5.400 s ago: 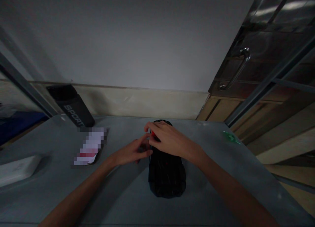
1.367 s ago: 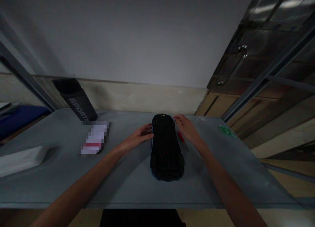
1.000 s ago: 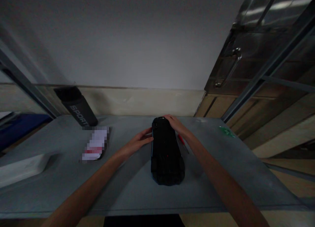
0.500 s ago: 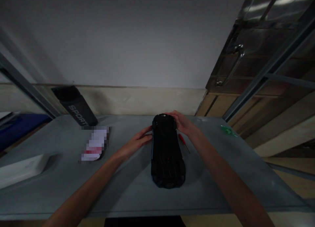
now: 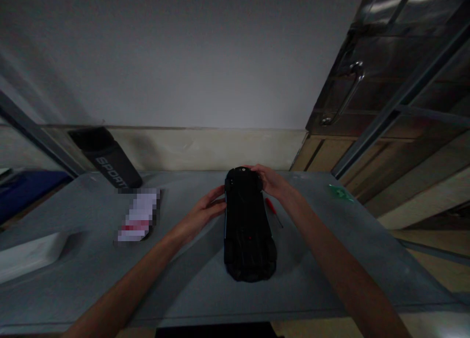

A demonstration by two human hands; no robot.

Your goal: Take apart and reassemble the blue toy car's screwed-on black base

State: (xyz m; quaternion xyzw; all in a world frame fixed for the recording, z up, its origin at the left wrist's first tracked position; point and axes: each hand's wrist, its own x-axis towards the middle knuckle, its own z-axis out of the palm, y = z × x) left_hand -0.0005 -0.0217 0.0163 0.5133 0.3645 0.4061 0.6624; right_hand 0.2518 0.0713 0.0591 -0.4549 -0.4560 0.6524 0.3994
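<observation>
A black toy car [image 5: 246, 225] lies upside down on the grey table [image 5: 198, 284], its dark underside and wheels facing up. My left hand [image 5: 205, 208] holds its left side near the far end, fingers against the body. Around the far right corner curls my right hand [image 5: 270, 180], gripping the car there; some of its fingertips are hidden behind the car. Just right of the car, below my right wrist, lies a screwdriver [image 5: 271, 207] with a red handle and thin metal shaft.
At the left stand a dark bottle [image 5: 113, 162] lettered "SPORT" and, nearer, a blurred-out phone-like object [image 5: 139, 215]. A white box-shaped object [image 5: 33, 255] lies at the left edge. Green plastic [image 5: 340, 193] rests at the right. A wall [image 5: 205, 83] rises behind the table.
The view has shifted very slightly, so things at the left sit a little further left. Both hands keep their hold on the toy car, which has hardly moved.
</observation>
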